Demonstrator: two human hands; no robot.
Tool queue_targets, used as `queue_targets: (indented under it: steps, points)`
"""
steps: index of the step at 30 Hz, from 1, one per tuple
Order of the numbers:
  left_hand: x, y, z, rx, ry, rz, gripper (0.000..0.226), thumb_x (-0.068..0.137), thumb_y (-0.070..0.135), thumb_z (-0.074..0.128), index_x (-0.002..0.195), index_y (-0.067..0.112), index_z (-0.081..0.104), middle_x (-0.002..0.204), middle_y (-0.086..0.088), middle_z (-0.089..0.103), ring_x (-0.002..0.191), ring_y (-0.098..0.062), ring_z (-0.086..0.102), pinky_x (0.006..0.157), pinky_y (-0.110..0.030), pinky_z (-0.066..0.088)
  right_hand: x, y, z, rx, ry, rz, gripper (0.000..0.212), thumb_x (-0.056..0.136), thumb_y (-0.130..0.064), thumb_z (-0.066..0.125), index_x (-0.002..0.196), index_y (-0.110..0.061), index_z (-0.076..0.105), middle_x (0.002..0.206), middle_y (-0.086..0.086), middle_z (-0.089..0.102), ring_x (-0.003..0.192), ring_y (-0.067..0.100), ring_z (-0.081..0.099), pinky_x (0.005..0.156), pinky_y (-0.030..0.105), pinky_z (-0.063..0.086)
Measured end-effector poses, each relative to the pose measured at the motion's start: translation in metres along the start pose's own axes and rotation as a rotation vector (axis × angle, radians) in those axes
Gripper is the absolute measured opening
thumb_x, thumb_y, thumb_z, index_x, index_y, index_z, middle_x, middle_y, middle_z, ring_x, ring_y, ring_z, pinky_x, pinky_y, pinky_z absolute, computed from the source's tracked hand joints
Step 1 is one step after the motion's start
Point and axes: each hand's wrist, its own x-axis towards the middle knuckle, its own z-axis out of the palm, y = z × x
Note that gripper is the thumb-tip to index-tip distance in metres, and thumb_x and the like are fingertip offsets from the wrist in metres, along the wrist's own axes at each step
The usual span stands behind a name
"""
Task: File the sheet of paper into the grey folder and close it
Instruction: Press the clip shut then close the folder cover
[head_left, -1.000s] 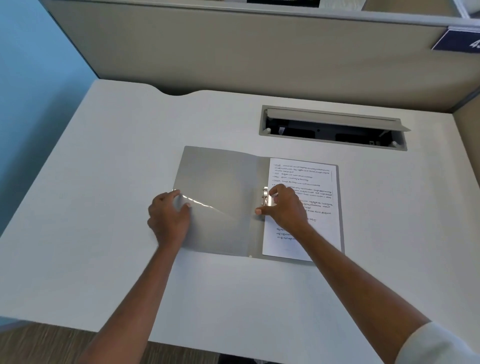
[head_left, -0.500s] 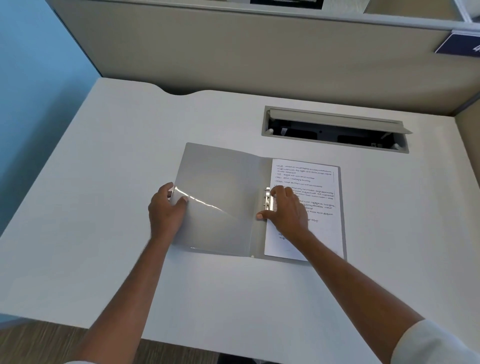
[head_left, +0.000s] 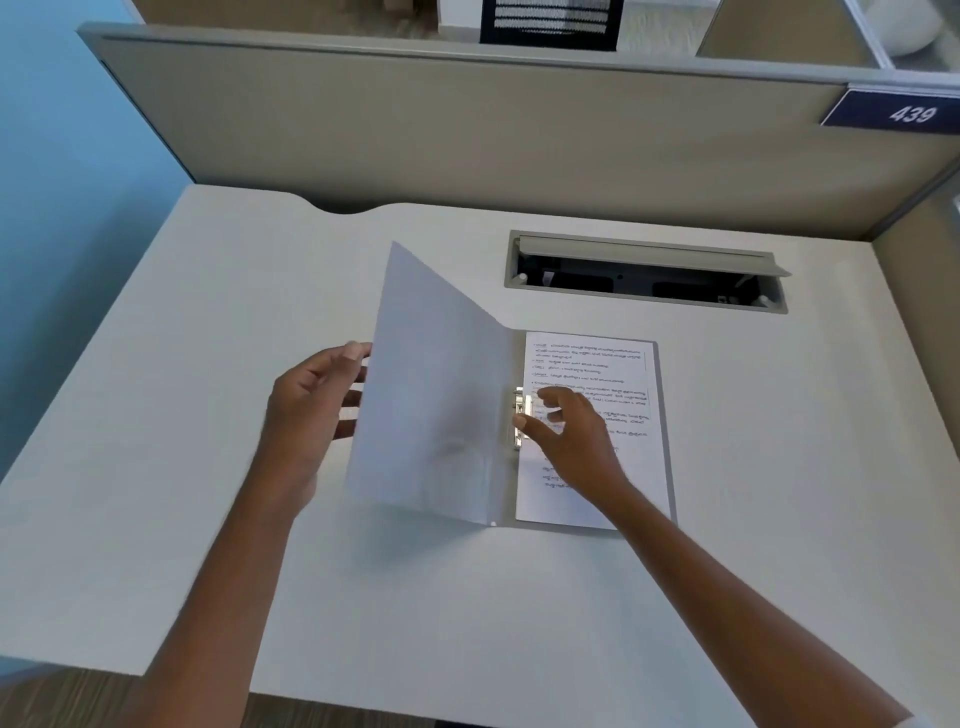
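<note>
The grey folder (head_left: 431, 395) lies open in the middle of the white desk, its front cover lifted off the surface and tilted up. My left hand (head_left: 311, 405) grips that cover by its left edge. The printed sheet of paper (head_left: 618, 374) lies flat on the folder's back half. My right hand (head_left: 566, 436) rests on the sheet beside the metal clip (head_left: 519, 415) at the spine, fingers spread, thumb near the clip. The lower middle of the sheet is hidden under this hand.
An open cable slot (head_left: 644, 275) with a raised grey flap is cut into the desk (head_left: 208, 364) behind the folder. A beige partition (head_left: 467, 130) with a blue number plate (head_left: 893, 111) stands at the back. A blue wall (head_left: 62, 156) is left.
My left hand has raised the front cover from flat on the desk to a steep tilt. My right hand stays by the clip, fingers now looser. The camera has tipped upward.
</note>
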Motion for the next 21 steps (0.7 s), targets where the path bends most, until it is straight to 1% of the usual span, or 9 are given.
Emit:
queue_targets:
  steps: [2, 4, 6, 10, 12, 15, 17, 19, 21]
  points:
    - [-0.014, 0.016, 0.018, -0.053, -0.077, 0.023, 0.04, 0.106, 0.061, 0.054, 0.124, 0.037, 0.08, 0.113, 0.006, 0.084, 0.088, -0.008, 0.079, 0.066, -0.021, 0.062, -0.01, -0.012, -0.014, 0.163, -0.003, 0.035, 0.055, 0.094, -0.052, 0.079, 0.138, -0.022, 0.065, 0.136, -0.007, 0.068, 0.117, 0.012, 0.068, 0.096, 0.031, 0.055]
    - [-0.027, 0.023, 0.038, -0.08, -0.149, 0.044, 0.048, 0.104, 0.066, 0.05, 0.131, 0.038, 0.077, 0.12, 0.007, 0.083, 0.098, -0.009, 0.08, 0.07, -0.019, 0.062, -0.023, -0.027, -0.03, 0.389, -0.044, 0.082, 0.054, 0.093, -0.058, 0.078, 0.136, -0.027, 0.066, 0.133, -0.01, 0.07, 0.12, 0.011, 0.07, 0.099, 0.034, 0.062]
    - [-0.036, 0.024, 0.06, -0.094, -0.217, 0.062, 0.053, 0.101, 0.068, 0.048, 0.137, 0.04, 0.074, 0.127, 0.011, 0.081, 0.109, -0.007, 0.079, 0.076, -0.019, 0.063, -0.034, -0.039, -0.044, 0.581, -0.09, 0.109, 0.052, 0.093, -0.06, 0.075, 0.133, -0.029, 0.068, 0.13, -0.007, 0.073, 0.124, 0.015, 0.071, 0.1, 0.038, 0.065]
    - [-0.047, 0.007, 0.103, -0.075, -0.326, 0.064, 0.045, 0.104, 0.064, 0.048, 0.139, 0.047, 0.071, 0.137, 0.02, 0.075, 0.128, -0.007, 0.07, 0.099, -0.035, 0.064, -0.054, -0.054, -0.07, 0.796, -0.12, 0.121, 0.047, 0.098, -0.055, 0.07, 0.137, -0.029, 0.068, 0.131, -0.007, 0.076, 0.126, 0.012, 0.072, 0.102, 0.038, 0.064]
    - [-0.05, -0.006, 0.122, -0.046, -0.361, 0.063, 0.037, 0.105, 0.061, 0.051, 0.134, 0.052, 0.072, 0.14, 0.026, 0.071, 0.134, -0.002, 0.065, 0.107, -0.036, 0.06, -0.06, -0.056, -0.081, 0.85, -0.124, 0.118, 0.053, 0.098, -0.057, 0.066, 0.141, -0.026, 0.066, 0.137, -0.005, 0.075, 0.13, 0.015, 0.071, 0.105, 0.041, 0.062]
    - [-0.054, -0.031, 0.147, 0.02, -0.356, 0.104, 0.03, 0.104, 0.059, 0.058, 0.127, 0.054, 0.076, 0.146, 0.027, 0.066, 0.136, 0.01, 0.059, 0.114, -0.027, 0.052, -0.067, -0.051, -0.098, 0.862, -0.145, 0.093, 0.051, 0.106, -0.057, 0.055, 0.142, -0.023, 0.067, 0.139, 0.004, 0.074, 0.13, 0.027, 0.071, 0.106, 0.049, 0.06]
    - [-0.056, -0.05, 0.161, 0.106, -0.328, 0.137, 0.027, 0.103, 0.057, 0.061, 0.127, 0.057, 0.075, 0.154, 0.025, 0.061, 0.136, 0.015, 0.056, 0.115, -0.021, 0.049, -0.071, -0.042, -0.107, 0.878, -0.127, 0.131, 0.051, 0.105, -0.058, 0.055, 0.138, -0.021, 0.07, 0.135, 0.008, 0.076, 0.127, 0.033, 0.072, 0.106, 0.055, 0.06]
    - [-0.058, -0.07, 0.172, 0.176, -0.317, 0.155, 0.029, 0.105, 0.049, 0.064, 0.132, 0.053, 0.073, 0.16, 0.023, 0.054, 0.141, 0.01, 0.053, 0.12, -0.022, 0.045, -0.073, -0.025, -0.114, 0.879, -0.083, 0.166, 0.045, 0.104, -0.052, 0.062, 0.134, -0.02, 0.071, 0.131, 0.008, 0.078, 0.122, 0.035, 0.074, 0.105, 0.058, 0.06]
    - [-0.058, -0.09, 0.178, 0.232, -0.305, 0.158, 0.034, 0.106, 0.04, 0.065, 0.139, 0.044, 0.072, 0.163, 0.018, 0.049, 0.15, 0.001, 0.047, 0.129, -0.032, 0.04, -0.073, -0.005, -0.119, 0.888, -0.034, 0.178, 0.035, 0.104, -0.037, 0.069, 0.133, -0.017, 0.07, 0.128, 0.008, 0.08, 0.119, 0.036, 0.076, 0.102, 0.058, 0.062]
